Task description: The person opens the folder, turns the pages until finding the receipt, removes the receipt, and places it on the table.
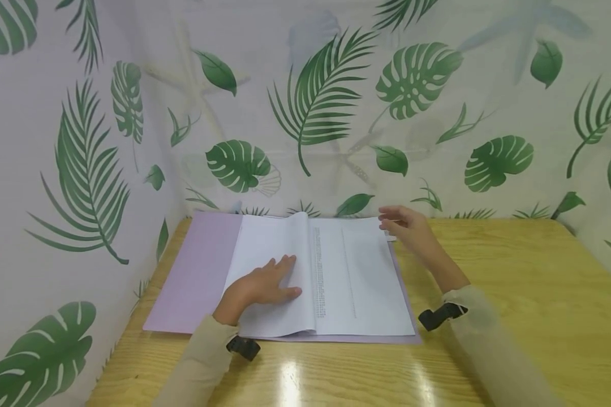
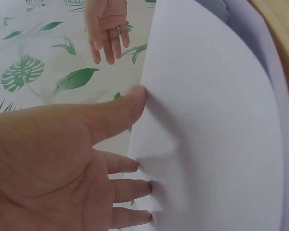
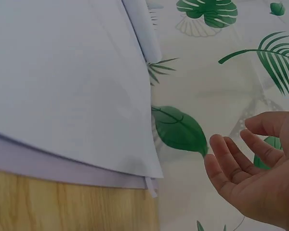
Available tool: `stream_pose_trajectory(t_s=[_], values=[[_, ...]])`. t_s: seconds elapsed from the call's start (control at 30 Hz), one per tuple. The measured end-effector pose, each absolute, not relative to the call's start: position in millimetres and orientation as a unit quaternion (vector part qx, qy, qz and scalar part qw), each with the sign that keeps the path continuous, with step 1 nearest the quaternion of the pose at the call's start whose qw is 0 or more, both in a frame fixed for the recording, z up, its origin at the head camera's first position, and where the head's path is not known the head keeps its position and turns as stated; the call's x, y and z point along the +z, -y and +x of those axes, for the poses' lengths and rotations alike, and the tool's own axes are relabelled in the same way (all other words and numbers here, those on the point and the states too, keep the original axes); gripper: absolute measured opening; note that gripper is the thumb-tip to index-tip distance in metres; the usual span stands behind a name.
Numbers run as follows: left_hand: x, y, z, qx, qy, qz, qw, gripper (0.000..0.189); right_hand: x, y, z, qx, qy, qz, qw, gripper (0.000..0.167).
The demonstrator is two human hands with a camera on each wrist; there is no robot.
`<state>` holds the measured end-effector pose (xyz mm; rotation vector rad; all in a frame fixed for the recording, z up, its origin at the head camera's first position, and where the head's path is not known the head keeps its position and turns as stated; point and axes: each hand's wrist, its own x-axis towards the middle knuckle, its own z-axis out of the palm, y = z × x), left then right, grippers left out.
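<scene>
A lilac folder [image 1: 199, 265] lies opened out on the wooden table, with white paper sheets inside it. My left hand [image 1: 269, 282] rests with spread, straight fingers on the turned-over left sheets [image 1: 254, 240], close to the fold. The left wrist view shows those fingertips [image 2: 143, 187] touching the white paper. On the right side lies a sheet [image 1: 371, 277] with lines of small print. Beside its top right corner is my right hand [image 1: 409, 229], fingers loosely bent and holding nothing. The right wrist view has this hand [image 3: 253, 168] apart from the sheet's corner [image 3: 151, 168].
Behind the table hangs a white wall covering [image 1: 336, 186] printed with green leaves; it also runs along the left side. The wooden table top [image 1: 509, 294] extends to the right of the folder. A small pale tab [image 1: 391, 238] sticks out at the folder's right edge.
</scene>
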<state>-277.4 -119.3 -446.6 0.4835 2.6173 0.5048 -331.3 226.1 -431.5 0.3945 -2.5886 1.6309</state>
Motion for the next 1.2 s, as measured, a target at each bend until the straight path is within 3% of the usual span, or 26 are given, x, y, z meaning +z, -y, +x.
stream_pose_trajectory(t_s=[0.17, 0.6, 1.2], values=[[-447.9, 122.9, -278.9, 0.188, -0.944, 0.154, 0.224, 0.096, -441.0, -233.5, -343.9, 0.517, 0.851, 0.09, 0.016, 0.044], [-452.0, 126.1, -280.1, 0.188, -0.945, 0.137, 0.228, 0.099, -464.2, -236.5, -363.5, 0.46, 0.877, 0.1, -0.096, 0.074], [-451.6, 126.0, -281.5, 0.184, -0.946, 0.136, 0.228, 0.099, -475.2, -221.6, -371.8, 0.395, 0.909, 0.067, -0.113, 0.082]])
